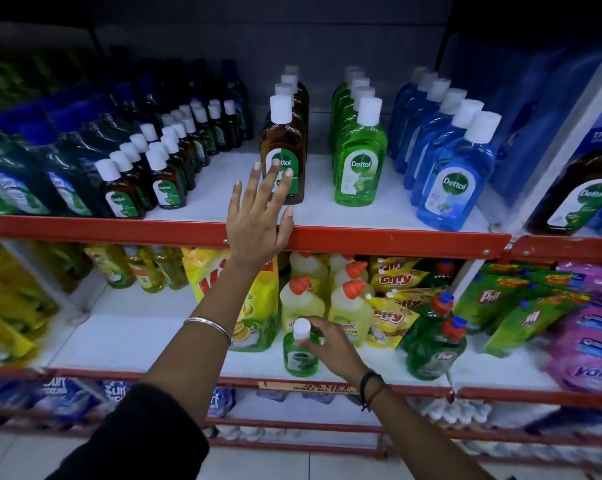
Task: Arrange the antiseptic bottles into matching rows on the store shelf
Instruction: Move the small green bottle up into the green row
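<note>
Red-edged shelf (396,239): left hand (258,220) is spread before the brown bottle (285,147); below, a small green bottle (300,355) is pinched by the right hand (330,348).

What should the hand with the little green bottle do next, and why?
Probably lift the small green bottle up toward the green row on the upper shelf. The right hand grips it on the lower shelf among dish soaps, where it matches nothing. The left hand is open by the brown row, holding nothing.
</note>
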Action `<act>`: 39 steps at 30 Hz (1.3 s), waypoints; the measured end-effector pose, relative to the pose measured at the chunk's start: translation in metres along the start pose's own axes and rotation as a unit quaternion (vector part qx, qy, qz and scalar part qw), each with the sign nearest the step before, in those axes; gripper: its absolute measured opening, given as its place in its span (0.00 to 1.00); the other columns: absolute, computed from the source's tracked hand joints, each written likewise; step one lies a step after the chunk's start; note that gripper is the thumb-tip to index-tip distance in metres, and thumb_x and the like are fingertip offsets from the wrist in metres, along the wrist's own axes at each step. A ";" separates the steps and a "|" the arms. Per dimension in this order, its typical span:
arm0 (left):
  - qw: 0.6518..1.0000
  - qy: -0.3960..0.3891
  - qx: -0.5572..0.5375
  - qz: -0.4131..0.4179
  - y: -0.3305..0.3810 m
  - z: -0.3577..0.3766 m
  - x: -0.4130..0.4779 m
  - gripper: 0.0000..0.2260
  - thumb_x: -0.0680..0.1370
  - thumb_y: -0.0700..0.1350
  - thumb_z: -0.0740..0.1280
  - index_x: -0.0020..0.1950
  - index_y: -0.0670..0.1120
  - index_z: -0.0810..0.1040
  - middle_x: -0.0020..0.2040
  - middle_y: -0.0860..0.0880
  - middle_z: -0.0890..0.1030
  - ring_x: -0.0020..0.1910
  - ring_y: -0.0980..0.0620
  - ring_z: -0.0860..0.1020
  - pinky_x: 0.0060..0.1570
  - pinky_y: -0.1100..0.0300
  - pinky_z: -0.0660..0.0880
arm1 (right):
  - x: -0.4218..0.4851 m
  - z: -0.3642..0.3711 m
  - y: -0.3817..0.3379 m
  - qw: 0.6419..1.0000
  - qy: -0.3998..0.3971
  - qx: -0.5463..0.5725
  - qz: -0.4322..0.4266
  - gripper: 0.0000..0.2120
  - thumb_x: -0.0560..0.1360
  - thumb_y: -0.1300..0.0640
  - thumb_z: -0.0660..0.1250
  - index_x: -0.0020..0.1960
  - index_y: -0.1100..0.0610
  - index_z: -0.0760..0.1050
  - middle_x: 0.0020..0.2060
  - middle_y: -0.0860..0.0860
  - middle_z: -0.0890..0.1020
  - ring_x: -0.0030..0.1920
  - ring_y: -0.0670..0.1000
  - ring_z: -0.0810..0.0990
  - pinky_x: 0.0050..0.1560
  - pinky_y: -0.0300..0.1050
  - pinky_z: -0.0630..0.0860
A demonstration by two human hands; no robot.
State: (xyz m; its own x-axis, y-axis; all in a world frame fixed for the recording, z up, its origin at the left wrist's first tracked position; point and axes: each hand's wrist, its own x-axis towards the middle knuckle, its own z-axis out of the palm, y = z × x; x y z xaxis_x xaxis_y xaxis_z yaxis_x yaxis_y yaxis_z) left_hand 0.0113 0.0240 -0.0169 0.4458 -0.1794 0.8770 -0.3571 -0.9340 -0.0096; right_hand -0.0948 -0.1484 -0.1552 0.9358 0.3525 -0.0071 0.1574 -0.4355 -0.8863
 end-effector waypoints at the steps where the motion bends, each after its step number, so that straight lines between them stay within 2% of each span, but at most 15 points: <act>1: 1.000 0.001 0.001 -0.001 0.002 0.001 0.003 0.23 0.81 0.52 0.54 0.76 0.50 0.61 0.74 0.46 0.68 0.75 0.45 0.62 0.71 0.43 0.61 | 0.002 -0.005 0.000 1.000 0.006 -0.001 -0.002 0.18 0.72 0.53 0.72 0.61 0.55 0.75 0.53 0.47 0.80 0.54 0.47 0.77 0.53 0.37 0.73; 7: 1.000 -0.010 -0.013 0.000 0.001 -0.001 0.007 0.24 0.80 0.51 0.55 0.77 0.51 0.59 0.75 0.46 0.67 0.75 0.44 0.62 0.71 0.43 0.60 | -0.010 -0.036 -0.030 0.994 0.104 0.023 -0.029 0.11 0.69 0.54 0.75 0.51 0.51 0.79 0.44 0.50 0.84 0.45 0.44 0.80 0.45 0.34 0.75; 9: 1.000 -0.017 -0.011 0.001 -0.004 -0.002 0.001 0.24 0.80 0.51 0.55 0.77 0.51 0.59 0.75 0.46 0.67 0.75 0.44 0.62 0.71 0.43 0.60 | -0.016 -0.047 -0.049 0.990 0.127 0.041 -0.051 0.13 0.69 0.55 0.75 0.51 0.46 0.78 0.44 0.46 0.84 0.44 0.39 0.80 0.45 0.31 0.74; 11: 1.000 -0.027 -0.009 -0.002 -0.007 -0.001 -0.003 0.24 0.80 0.51 0.55 0.77 0.51 0.59 0.75 0.46 0.67 0.76 0.45 0.61 0.71 0.42 0.60 | -0.020 -0.061 -0.072 0.985 0.150 0.051 -0.075 0.15 0.67 0.51 0.75 0.53 0.42 0.77 0.45 0.42 0.83 0.44 0.38 0.80 0.45 0.31 0.75; 13: 0.999 -0.034 -0.016 -0.007 -0.006 -0.002 -0.005 0.25 0.80 0.51 0.55 0.77 0.51 0.58 0.75 0.46 0.66 0.76 0.45 0.60 0.71 0.42 0.60 | -0.023 -0.078 -0.095 0.977 0.174 0.055 -0.112 0.19 0.67 0.47 0.74 0.56 0.46 0.77 0.46 0.44 0.84 0.44 0.40 0.81 0.44 0.34 0.77; 16: 0.999 -0.044 -0.029 -0.009 -0.005 -0.004 -0.002 0.25 0.80 0.51 0.55 0.77 0.51 0.58 0.75 0.46 0.66 0.76 0.45 0.60 0.71 0.42 0.60 | -0.023 -0.109 -0.133 0.962 0.204 0.077 -0.166 0.18 0.69 0.53 0.72 0.58 0.52 0.76 0.46 0.47 0.83 0.44 0.41 0.81 0.43 0.34 0.77; 20: 0.998 -0.053 -0.035 -0.013 -0.005 -0.005 -0.001 0.24 0.80 0.51 0.54 0.77 0.52 0.58 0.75 0.46 0.66 0.76 0.45 0.60 0.71 0.41 0.60 | -0.014 -0.147 -0.180 0.932 0.266 0.052 -0.241 0.15 0.71 0.48 0.70 0.57 0.47 0.76 0.48 0.47 0.83 0.48 0.49 0.82 0.48 0.42 0.79; 22: 0.998 -0.056 -0.036 -0.013 -0.005 -0.006 -0.001 0.24 0.80 0.51 0.54 0.77 0.51 0.59 0.75 0.46 0.66 0.76 0.45 0.59 0.71 0.42 0.60 | -0.004 -0.163 -0.195 0.913 0.297 0.063 -0.274 0.12 0.72 0.51 0.69 0.55 0.46 0.76 0.47 0.47 0.82 0.47 0.48 0.81 0.49 0.43 0.79; 24: 0.997 -0.060 -0.039 -0.015 -0.005 -0.007 -0.001 0.24 0.80 0.52 0.54 0.77 0.51 0.59 0.75 0.46 0.66 0.76 0.45 0.59 0.71 0.41 0.60 | 0.009 -0.176 -0.205 0.896 0.328 0.066 -0.291 0.10 0.74 0.54 0.69 0.55 0.50 0.76 0.44 0.48 0.82 0.43 0.44 0.78 0.47 0.41 0.77; 26: 0.997 -0.062 -0.042 -0.016 -0.005 -0.007 -0.001 0.24 0.80 0.52 0.54 0.77 0.51 0.58 0.75 0.46 0.66 0.76 0.45 0.60 0.71 0.41 0.61 | 0.023 -0.187 -0.208 0.890 0.352 0.063 -0.284 0.10 0.75 0.55 0.68 0.55 0.55 0.77 0.42 0.50 0.80 0.40 0.42 0.75 0.43 0.38 0.74; 29: 0.997 -0.063 -0.041 -0.016 -0.005 -0.007 -0.001 0.25 0.80 0.51 0.54 0.77 0.51 0.58 0.75 0.45 0.67 0.76 0.44 0.61 0.70 0.41 0.62 | 0.045 -0.195 -0.205 0.891 0.365 0.054 -0.264 0.13 0.75 0.55 0.68 0.56 0.60 0.77 0.41 0.46 0.80 0.39 0.37 0.75 0.43 0.34 0.73; 34: 0.997 -0.066 -0.044 -0.019 -0.005 -0.008 0.000 0.25 0.80 0.51 0.54 0.77 0.51 0.58 0.74 0.46 0.67 0.76 0.45 0.61 0.70 0.42 0.62 | 0.070 -0.194 -0.188 0.909 0.343 0.027 -0.235 0.16 0.73 0.50 0.69 0.58 0.55 0.77 0.48 0.51 0.83 0.45 0.47 0.80 0.49 0.46 0.78; 39: 0.996 -0.073 -0.045 -0.021 -0.005 -0.009 0.000 0.25 0.79 0.51 0.54 0.77 0.52 0.58 0.75 0.46 0.67 0.76 0.45 0.60 0.70 0.42 0.63 | 0.080 -0.188 -0.184 0.917 0.331 0.004 -0.223 0.17 0.74 0.51 0.68 0.60 0.57 0.77 0.47 0.49 0.82 0.39 0.35 0.76 0.44 0.34 0.72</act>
State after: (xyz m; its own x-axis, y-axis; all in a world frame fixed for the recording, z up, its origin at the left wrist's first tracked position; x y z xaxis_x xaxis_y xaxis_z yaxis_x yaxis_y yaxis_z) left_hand 0.0057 0.0310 -0.0126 0.5745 -0.1896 0.7962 -0.4050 -0.9112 0.0753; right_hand 0.0103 -0.1954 0.0943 0.7651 -0.0871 0.6380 0.5717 -0.3641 -0.7353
